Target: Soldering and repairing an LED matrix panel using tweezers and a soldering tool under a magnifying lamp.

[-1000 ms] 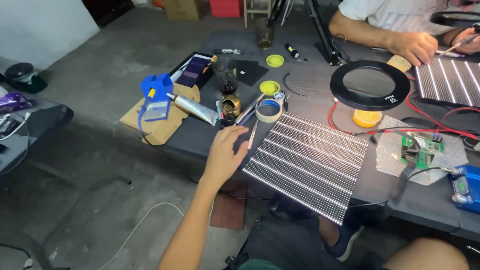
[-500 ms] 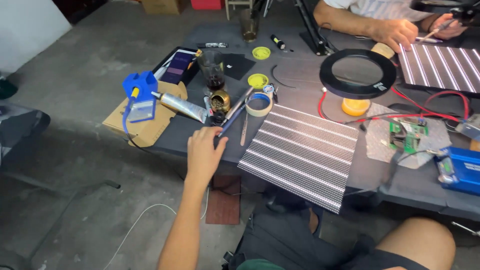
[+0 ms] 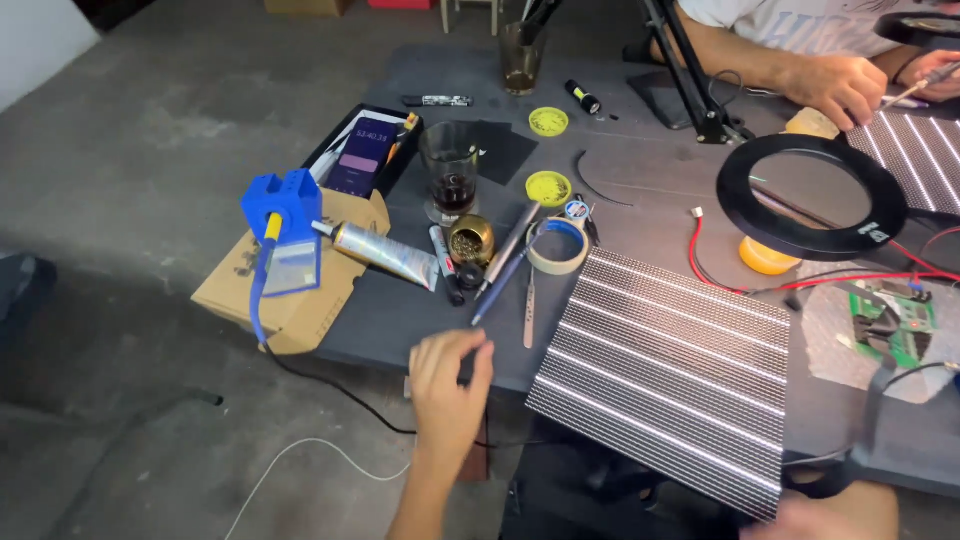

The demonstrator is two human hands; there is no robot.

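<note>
Dark bench (image 3: pixel 640 215) is seen; the left hand (image 3: pixel 447 385) is held at its near edge, fingers loosely curled, holding nothing. The blue pen (image 3: pixel 505 280) lies just beyond, long axis slanting away rightward. The right hand's (image 3: pixel 830 515) fingers cannot be told.

The LED panel (image 3: pixel 665 375) lies on the table (image 3: pixel 640 190) at its near edge. Left of the panel are the tweezers (image 3: pixel 528 308), then a pen (image 3: pixel 497 288) lying aslant. Behind the panel's far left corner sits the tape roll (image 3: pixel 557 245). Further left of the panel, a tube (image 3: pixel 385 255) rests partly on a cardboard box (image 3: pixel 300 300), where the soldering station (image 3: pixel 283 232) stands. The left hand (image 3: pixel 447 385) hangs at the table edge, left of the panel. Behind the panel's right end sits the ring magnifier (image 3: pixel 810 195).
</note>
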